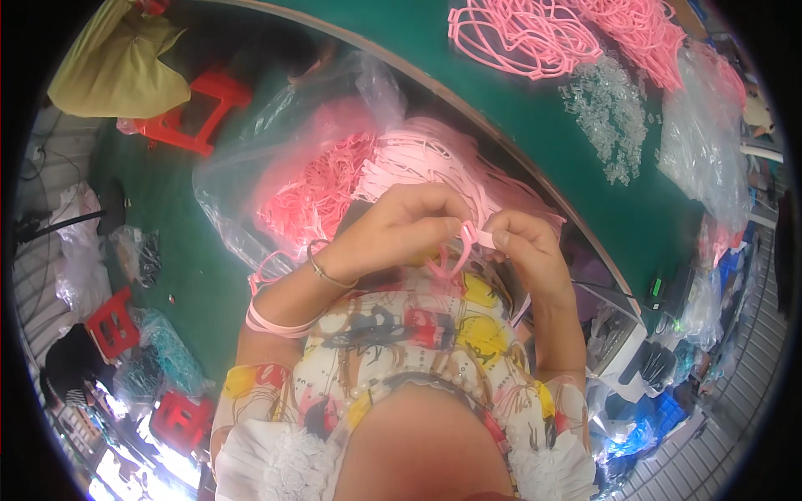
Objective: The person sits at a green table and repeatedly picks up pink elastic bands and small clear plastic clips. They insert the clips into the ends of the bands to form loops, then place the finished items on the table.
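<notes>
My left hand [401,224] and my right hand [522,246] meet close to my chest, both pinching a thin pink plastic band [469,238] between the fingertips. The band's ends curve down toward my patterned top. A bracelet circles my left wrist, and several pink bands [271,321] hang looped over my left forearm. In my lap lies a clear plastic bag of pink bands [334,179], just beyond my hands.
A green table [535,125] runs across the upper right, carrying a heap of pink frames [535,33], a scatter of small clear parts [610,113] and clear bags [706,142]. Red stools [196,113] stand on the green floor at left, among bags.
</notes>
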`<action>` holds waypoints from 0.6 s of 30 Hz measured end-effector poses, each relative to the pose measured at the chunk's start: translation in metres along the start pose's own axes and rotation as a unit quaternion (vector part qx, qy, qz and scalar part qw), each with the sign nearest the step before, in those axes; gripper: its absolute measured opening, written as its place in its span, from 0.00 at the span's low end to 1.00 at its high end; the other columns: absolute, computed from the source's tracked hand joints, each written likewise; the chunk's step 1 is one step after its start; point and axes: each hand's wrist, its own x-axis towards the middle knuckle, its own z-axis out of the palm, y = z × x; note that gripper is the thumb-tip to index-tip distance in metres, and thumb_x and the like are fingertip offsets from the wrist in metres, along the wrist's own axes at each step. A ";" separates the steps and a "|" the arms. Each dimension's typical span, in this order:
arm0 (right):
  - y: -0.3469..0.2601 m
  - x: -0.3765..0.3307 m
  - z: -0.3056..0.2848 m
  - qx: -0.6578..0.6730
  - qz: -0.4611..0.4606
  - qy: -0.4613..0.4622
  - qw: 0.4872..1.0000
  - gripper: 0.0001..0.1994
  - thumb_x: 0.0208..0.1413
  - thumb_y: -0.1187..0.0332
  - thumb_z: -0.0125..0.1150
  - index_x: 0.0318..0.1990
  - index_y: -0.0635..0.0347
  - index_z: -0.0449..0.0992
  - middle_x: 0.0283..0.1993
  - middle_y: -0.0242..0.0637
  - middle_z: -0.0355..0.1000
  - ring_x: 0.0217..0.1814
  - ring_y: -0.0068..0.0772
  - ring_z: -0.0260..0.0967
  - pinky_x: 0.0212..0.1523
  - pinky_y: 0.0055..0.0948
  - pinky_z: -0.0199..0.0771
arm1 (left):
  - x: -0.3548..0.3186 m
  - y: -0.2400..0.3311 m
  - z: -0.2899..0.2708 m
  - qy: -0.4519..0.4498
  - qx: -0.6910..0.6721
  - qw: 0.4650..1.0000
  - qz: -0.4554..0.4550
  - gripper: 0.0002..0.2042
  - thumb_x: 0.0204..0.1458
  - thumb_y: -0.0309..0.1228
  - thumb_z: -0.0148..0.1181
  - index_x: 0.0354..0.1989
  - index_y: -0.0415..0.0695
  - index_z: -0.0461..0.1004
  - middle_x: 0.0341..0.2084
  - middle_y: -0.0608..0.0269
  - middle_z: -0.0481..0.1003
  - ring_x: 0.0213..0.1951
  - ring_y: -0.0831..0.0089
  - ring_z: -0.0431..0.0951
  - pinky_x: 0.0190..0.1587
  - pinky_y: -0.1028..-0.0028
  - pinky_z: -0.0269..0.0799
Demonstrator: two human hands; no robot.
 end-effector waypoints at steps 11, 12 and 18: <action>0.012 0.002 -0.003 0.019 -0.008 -0.004 1.000 0.06 0.57 0.69 0.53 0.30 0.60 0.71 0.24 0.21 0.64 0.26 0.10 0.57 0.27 0.14 0.55 | 0.003 -0.005 0.001 -0.006 0.005 1.000 -0.007 0.06 0.53 0.26 0.51 0.35 0.39 0.73 0.30 0.69 0.73 0.36 0.82 0.72 0.40 0.80 0.67; 0.013 0.001 -0.004 0.026 -0.004 -0.007 1.000 0.07 0.57 0.69 0.53 0.30 0.62 0.72 0.25 0.23 0.65 0.27 0.12 0.57 0.28 0.15 0.56 | 0.003 -0.006 0.001 -0.008 0.006 1.000 -0.006 0.06 0.53 0.26 0.51 0.35 0.39 0.73 0.30 0.69 0.73 0.36 0.82 0.72 0.40 0.80 0.67; 0.018 0.001 -0.006 0.043 0.004 -0.022 0.999 0.07 0.56 0.69 0.52 0.31 0.63 0.72 0.26 0.25 0.66 0.27 0.12 0.57 0.28 0.16 0.54 | 0.005 -0.004 0.007 -0.023 0.007 0.999 -0.026 0.06 0.55 0.27 0.51 0.35 0.40 0.73 0.30 0.69 0.73 0.36 0.83 0.72 0.40 0.80 0.68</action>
